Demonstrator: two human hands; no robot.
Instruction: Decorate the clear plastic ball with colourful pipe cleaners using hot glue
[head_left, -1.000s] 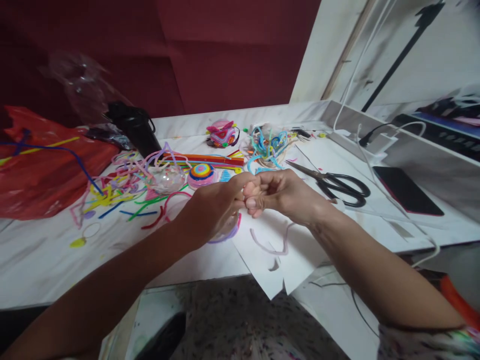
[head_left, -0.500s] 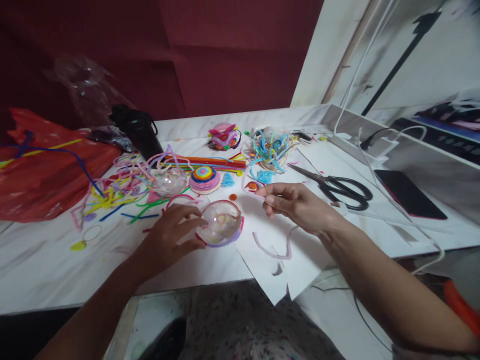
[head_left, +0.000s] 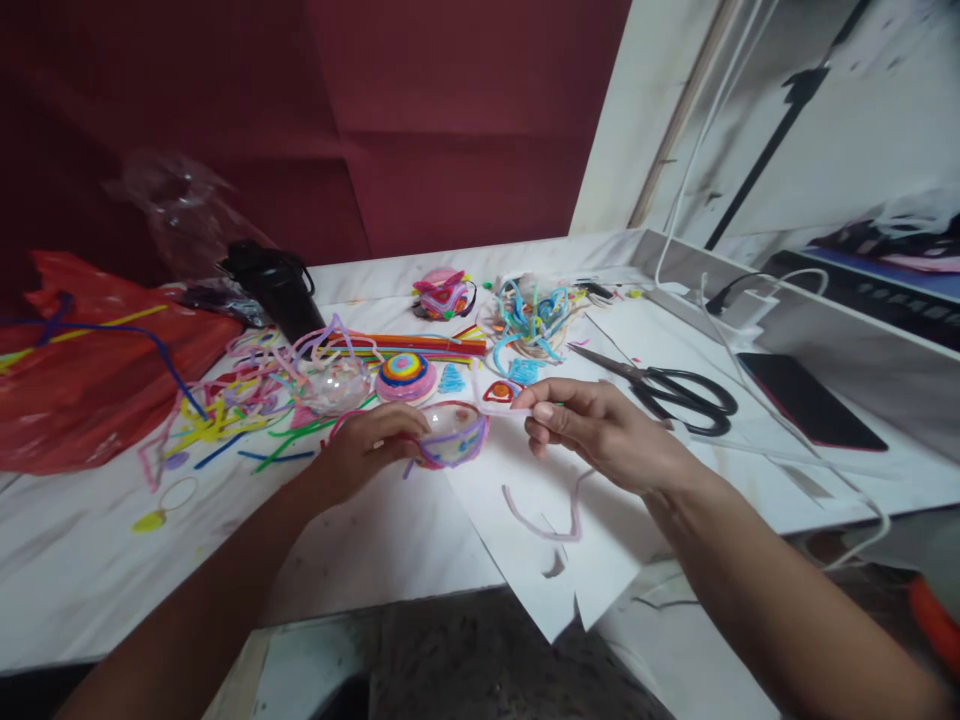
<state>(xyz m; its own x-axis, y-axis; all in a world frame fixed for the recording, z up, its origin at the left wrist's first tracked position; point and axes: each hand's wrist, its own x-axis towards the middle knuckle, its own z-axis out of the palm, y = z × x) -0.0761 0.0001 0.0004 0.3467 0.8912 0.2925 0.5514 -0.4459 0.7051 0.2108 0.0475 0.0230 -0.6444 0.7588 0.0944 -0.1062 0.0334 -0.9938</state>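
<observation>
My left hand (head_left: 367, 442) is closed on the rim of a clear plastic half-ball (head_left: 459, 446), its thumb and fingers at the left edge. The half-ball is tilted, and purple and red fuzzy strips run along its rim and outside. My right hand (head_left: 581, 425) pinches a pale pink pipe cleaner (head_left: 495, 408), which points left toward the half-ball's right side and bends upward. Whether it touches the rim I cannot tell. Below my right hand, another pale pipe cleaner (head_left: 574, 510) lies bent on white paper (head_left: 517, 560).
Scissors (head_left: 667, 385) and a black phone (head_left: 814, 400) lie at the right. Behind are a rainbow-coiled dome (head_left: 406, 378), loose pipe cleaners (head_left: 217, 405), a second clear ball piece (head_left: 337, 385) and a black bottle (head_left: 274, 290). A red bag (head_left: 97, 380) is at the left.
My left hand has closed on the half-ball, lifting and tilting it so its decorated outside shows. My right hand keeps its pinch on the pipe cleaner. The view has tipped slightly upward.
</observation>
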